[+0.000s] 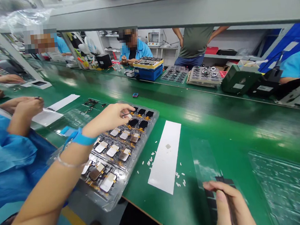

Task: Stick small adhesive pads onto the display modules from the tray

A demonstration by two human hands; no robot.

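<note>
My left hand (108,118) reaches over a clear plastic tray (112,198) that holds several small flat parts with metal faces and dark flex strips. Its fingers are pinched together near the tray's far rows, on something too small to name. A blue wrist strap and a thin bangle sit on that forearm. My right hand (230,203) rests at the bottom right on the green bench, fingers closed on a thin dark tool, maybe tweezers, over a dark strip (211,197) and a clear film sheet (203,160).
A white paper strip (166,156) lies beside the tray with small white scraps around it. A clear empty tray (288,184) lies at the right. A co-worker in blue (10,151) sits close on my left. Across the green belt (217,110) stand trays, boxes and other people.
</note>
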